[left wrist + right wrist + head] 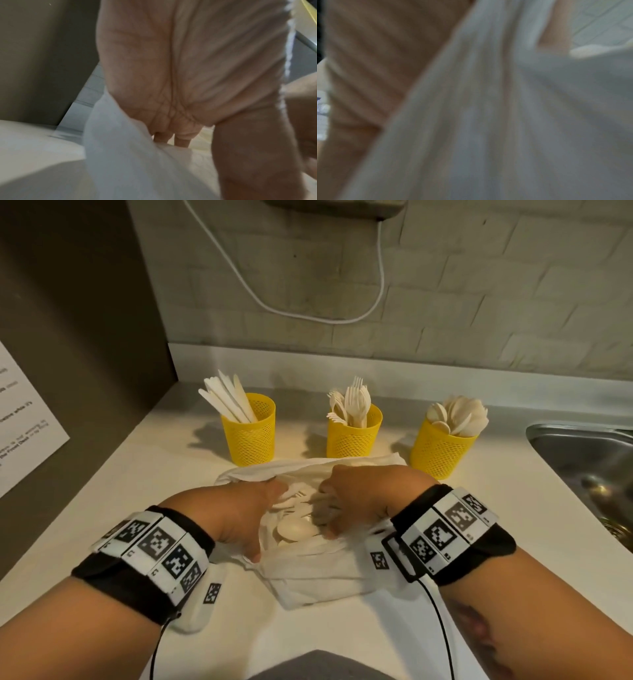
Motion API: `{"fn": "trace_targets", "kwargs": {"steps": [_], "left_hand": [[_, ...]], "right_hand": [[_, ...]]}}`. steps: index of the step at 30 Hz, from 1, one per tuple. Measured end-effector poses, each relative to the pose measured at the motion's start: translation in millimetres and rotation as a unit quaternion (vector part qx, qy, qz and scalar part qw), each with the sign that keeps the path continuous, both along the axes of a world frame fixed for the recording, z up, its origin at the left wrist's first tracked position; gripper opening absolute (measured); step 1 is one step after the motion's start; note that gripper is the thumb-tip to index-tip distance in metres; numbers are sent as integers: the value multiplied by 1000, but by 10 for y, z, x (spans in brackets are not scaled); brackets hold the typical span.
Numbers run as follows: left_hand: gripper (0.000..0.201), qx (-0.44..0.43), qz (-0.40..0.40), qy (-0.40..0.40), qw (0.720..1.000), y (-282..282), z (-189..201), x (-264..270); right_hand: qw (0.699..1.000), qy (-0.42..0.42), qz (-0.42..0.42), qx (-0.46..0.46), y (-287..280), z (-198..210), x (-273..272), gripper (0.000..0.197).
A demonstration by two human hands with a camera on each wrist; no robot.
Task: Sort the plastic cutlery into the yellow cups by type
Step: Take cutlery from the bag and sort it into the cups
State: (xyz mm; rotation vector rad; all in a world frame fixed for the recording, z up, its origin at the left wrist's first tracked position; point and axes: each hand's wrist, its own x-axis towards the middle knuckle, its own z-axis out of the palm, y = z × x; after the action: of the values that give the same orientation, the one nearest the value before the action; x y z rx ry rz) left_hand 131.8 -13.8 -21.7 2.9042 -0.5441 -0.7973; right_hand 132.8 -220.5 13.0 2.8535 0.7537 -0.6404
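Observation:
Three yellow mesh cups stand in a row: the left cup (248,433) holds knives, the middle cup (352,436) forks, the right cup (442,448) spoons. In front of them lies a white plastic bag (308,566) with loose white cutlery (296,529) showing in its mouth, spoons among it. My left hand (246,511) grips the bag's left edge; the film (120,155) runs across its fingers (180,140). My right hand (342,501) reaches into the mouth, fingers curled down and blurred. The bag (488,121) fills the right wrist view, hiding what the fingers touch.
The white counter (154,474) ends at a dark panel on the left and a tiled wall behind. A steel sink (589,460) sits at the right, close to the spoon cup. A white cable (308,316) hangs on the wall.

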Motion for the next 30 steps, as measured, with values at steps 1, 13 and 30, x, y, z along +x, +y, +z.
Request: {"fn": "trace_targets", "kwargs": {"steps": [1,13,30], "left_hand": [[116,5,1,2,1000,2,-9,-3],[132,32,30,54,998,-7,-2,-3],[138,5,38,49,998,294,10,106]], "right_hand": [[1000,-12,9,24,15,11,3,40],[996,-71,48,-19,288,-221,-76,45],[964,93,-116,218,-219,-127,35,42]]}}
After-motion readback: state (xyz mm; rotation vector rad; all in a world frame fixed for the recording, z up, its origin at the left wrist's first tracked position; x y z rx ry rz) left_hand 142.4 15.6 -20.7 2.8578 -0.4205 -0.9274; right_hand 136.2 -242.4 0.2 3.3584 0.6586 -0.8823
